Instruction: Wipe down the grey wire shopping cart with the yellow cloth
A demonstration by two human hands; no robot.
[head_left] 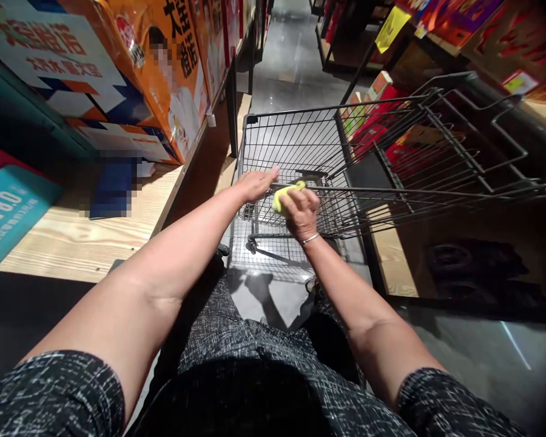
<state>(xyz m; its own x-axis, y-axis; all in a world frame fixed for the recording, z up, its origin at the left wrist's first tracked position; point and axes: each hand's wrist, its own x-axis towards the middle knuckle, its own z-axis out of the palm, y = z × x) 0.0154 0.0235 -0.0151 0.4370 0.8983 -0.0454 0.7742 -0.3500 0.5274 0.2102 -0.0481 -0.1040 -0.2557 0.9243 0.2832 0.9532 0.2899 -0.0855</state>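
A yellow-green cloth (282, 199) is bunched in my right hand (304, 213), whose fingers are curled round it. This hand is at the near top rail of a black wire shopping cart (251, 119). My left hand (257, 184) lies just to the left, palm down with the fingers stretched out and nothing visible in it. It is over the cart's near left corner; whether it touches the rail I cannot tell. Through the wire mesh the cart's lower frame (273, 237) and the floor show.
On the left, a wooden shelf (73, 243) bears large orange cartons (173, 79) and a teal box (18, 206). Red packages (373, 133) stand on shelving beyond the cart at the right. A grey-floored aisle (286, 54) runs ahead, and a yellow tag (391, 29) hangs at the upper right.
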